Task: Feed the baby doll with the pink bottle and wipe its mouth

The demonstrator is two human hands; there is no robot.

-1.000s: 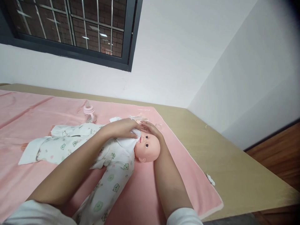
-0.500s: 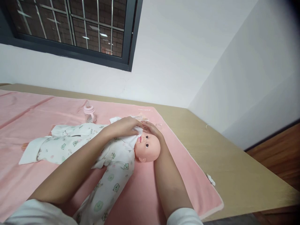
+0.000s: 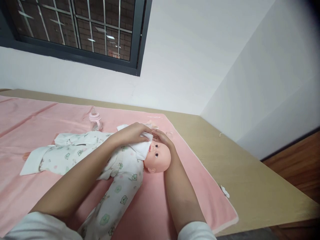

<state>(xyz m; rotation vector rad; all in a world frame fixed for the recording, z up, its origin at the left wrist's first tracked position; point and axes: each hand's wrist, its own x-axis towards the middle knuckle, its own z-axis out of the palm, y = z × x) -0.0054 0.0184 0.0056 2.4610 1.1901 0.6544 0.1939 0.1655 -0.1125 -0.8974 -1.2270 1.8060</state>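
Note:
A baby doll (image 3: 160,158) lies on its back, its bald head to the right, dressed in white clothes (image 3: 125,166) printed with green animals. My left hand (image 3: 135,133) reaches across its chest and is closed on a white cloth (image 3: 142,148). That cloth lies over the doll's chin and neck, its edge at the mouth. My right hand (image 3: 162,136) lies along the far side of the doll's head, fingers extended towards my left hand. The head hides part of my right hand and wrist.
A pink baby bottle (image 3: 95,120) stands behind the doll on the pink blanket (image 3: 200,196). A small clear package (image 3: 151,126) lies beyond my hands. A white object (image 3: 225,191) is at the blanket's right edge, on the wooden surface (image 3: 250,186). Behind is a barred window (image 3: 100,30).
My left hand has shifted the white cloth slightly at the doll's mouth, and more of it shows over the chin and neck. My right hand has hardly moved.

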